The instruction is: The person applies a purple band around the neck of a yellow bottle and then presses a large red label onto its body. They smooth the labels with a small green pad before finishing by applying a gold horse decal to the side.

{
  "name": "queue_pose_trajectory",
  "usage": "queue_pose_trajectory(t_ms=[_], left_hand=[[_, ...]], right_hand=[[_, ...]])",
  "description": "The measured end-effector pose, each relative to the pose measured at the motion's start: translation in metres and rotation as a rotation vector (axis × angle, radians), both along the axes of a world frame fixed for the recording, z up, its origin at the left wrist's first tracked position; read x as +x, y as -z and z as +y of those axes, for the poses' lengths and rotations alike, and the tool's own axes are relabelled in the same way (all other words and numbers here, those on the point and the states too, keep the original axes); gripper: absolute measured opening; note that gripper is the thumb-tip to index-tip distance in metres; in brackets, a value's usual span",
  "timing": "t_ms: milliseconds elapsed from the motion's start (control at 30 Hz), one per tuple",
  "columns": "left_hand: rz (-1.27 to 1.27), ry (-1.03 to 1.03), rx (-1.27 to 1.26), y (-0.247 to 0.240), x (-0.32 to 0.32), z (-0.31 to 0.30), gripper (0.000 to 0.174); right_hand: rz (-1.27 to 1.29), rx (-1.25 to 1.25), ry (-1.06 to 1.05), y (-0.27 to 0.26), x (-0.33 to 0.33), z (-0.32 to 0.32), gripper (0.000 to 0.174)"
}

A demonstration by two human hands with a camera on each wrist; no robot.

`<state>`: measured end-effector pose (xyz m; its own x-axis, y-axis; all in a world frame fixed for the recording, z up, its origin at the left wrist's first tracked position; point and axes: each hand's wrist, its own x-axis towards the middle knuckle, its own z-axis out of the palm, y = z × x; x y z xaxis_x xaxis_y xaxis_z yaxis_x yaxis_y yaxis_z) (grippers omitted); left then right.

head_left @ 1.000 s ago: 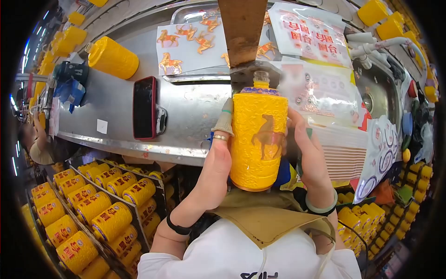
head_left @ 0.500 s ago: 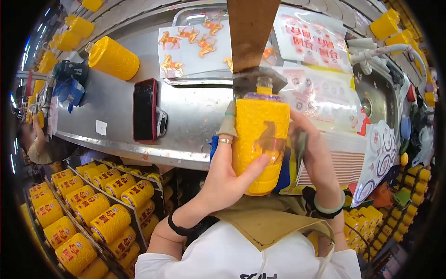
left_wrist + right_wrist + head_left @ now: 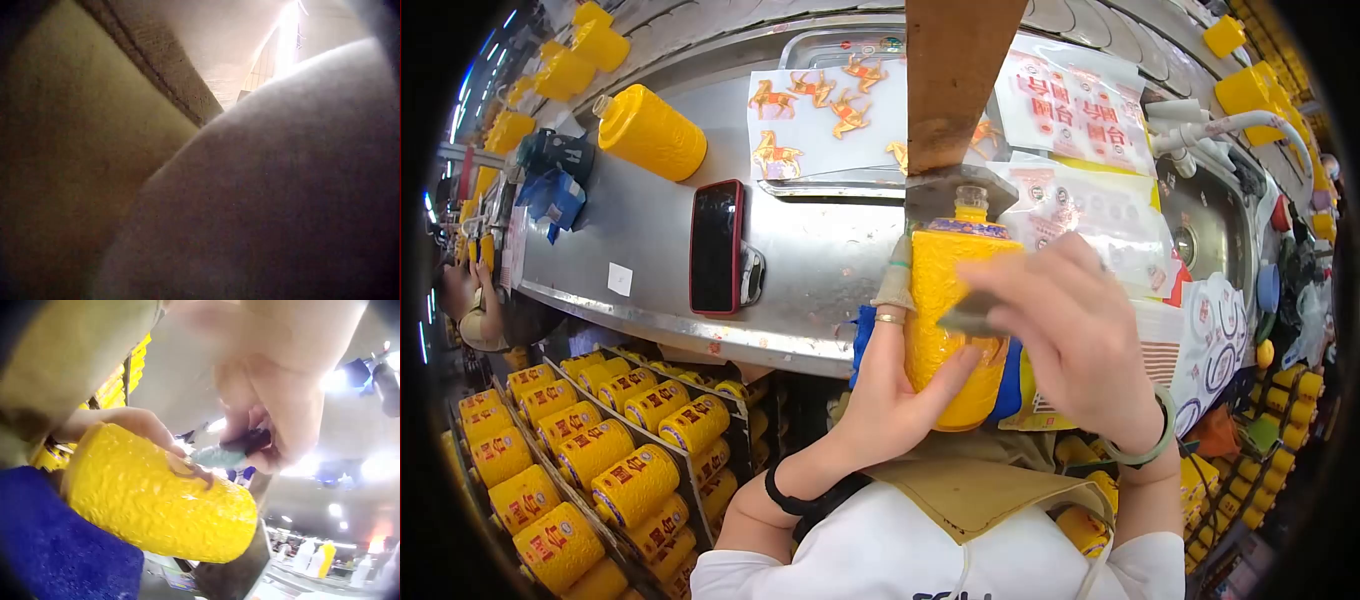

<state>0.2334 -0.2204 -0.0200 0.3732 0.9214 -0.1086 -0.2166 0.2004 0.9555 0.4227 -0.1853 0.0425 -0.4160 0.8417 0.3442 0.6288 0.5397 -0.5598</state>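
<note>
My left hand (image 3: 890, 395) grips a yellow embossed bottle (image 3: 938, 265) with a clear glass neck, its thumb across the front. The second finger wears a pale finger cot (image 3: 894, 285) and a ring. My right hand (image 3: 1090, 345) pinches a flat grey-green piece (image 3: 968, 316) over the bottle's front. In the right wrist view this piece (image 3: 219, 456) looks pale teal with a dark end, right at a brown horse figure (image 3: 194, 474) on the bottle (image 3: 156, 494). The right hand hides most of the horse in the head view. Only clothing fills most of the left wrist view.
Another yellow bottle (image 3: 652, 135) and a phone (image 3: 716, 248) lie on the metal bench. A sheet of horse stickers (image 3: 825, 130) rests on a tray. A brown post (image 3: 955, 90) stands ahead; printed sheets (image 3: 1075, 110) and a sink (image 3: 1210, 200) are right. Racked bottles (image 3: 635, 480) fill the lower left.
The left thumb has come over the bottle's front. My right hand has left the bottle's right side and swung left across its front with the grey-green piece, covering the horse.
</note>
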Motion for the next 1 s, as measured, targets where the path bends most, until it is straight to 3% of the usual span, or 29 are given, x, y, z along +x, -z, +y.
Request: queue_pose_trajectory(t_ms=[33,100,167,233,300,367,433,500,567,633,667,700,767,833,867,1000], left_hand=[[-0.008,0.003,-0.001,0.001,0.0,0.0,0.082],[-0.003,0.013,-0.026,0.0,-0.001,0.0,0.084],[0.002,0.026,-0.043,0.0,0.0,0.001,0.085],[0.011,-0.035,0.054,0.002,0.001,0.0,0.087],[0.021,-0.029,0.061,0.002,-0.001,0.001,0.091],[0.028,-0.021,0.068,0.005,-0.003,-0.002,0.095],[-0.031,-0.001,0.06,0.009,-0.009,-0.007,0.113],[-0.02,0.022,0.141,0.014,-0.013,-0.012,0.123],[-0.012,0.043,0.227,0.016,-0.017,-0.015,0.133],[0.234,0.051,0.376,0.017,-0.019,-0.019,0.14],[0.434,0.03,0.555,0.014,-0.018,-0.019,0.137],[0.438,0.034,0.551,0.019,-0.016,-0.022,0.137],[0.678,-0.084,0.556,0.033,-0.01,-0.028,0.132],[0.666,-0.092,0.639,0.026,-0.01,-0.025,0.124],[0.599,-0.085,0.62,0.027,-0.011,-0.024,0.122],[0.536,-0.027,0.618,0.022,-0.02,-0.019,0.13]], right_hand=[[-0.001,0.001,0.001,0.002,0.003,0.005,0.041],[-0.087,0.257,0.178,0.004,0.012,0.016,0.039],[-0.098,0.274,0.258,-0.006,0.006,0.01,0.036],[0.312,-0.162,0.176,-0.004,-0.002,-0.008,0.033],[0.212,-0.118,0.16,0.008,-0.005,-0.011,0.03],[0.171,0.046,0.403,0.025,0.007,-0.001,0.03],[0.174,0.198,0.522,0.029,0.021,0.004,0.027],[0.476,-0.034,0.625,0.024,0.016,-0.009,0.026],[0.553,-0.081,0.56,0.025,0.007,-0.021,0.027],[0.668,-0.223,0.485,0.028,-0.003,-0.035,0.024],[0.708,-0.26,0.459,0.029,-0.01,-0.039,0.024],[0.751,-0.301,0.436,0.031,-0.016,-0.044,0.023],[0.788,-0.389,0.467,0.038,-0.017,-0.049,0.023],[0.626,-0.385,0.562,0.063,-0.002,-0.052,0.021],[0.349,-0.17,0.595,0.078,0.014,-0.052,0.02],[0.524,-0.23,0.693,0.077,0.033,-0.059,0.021]])
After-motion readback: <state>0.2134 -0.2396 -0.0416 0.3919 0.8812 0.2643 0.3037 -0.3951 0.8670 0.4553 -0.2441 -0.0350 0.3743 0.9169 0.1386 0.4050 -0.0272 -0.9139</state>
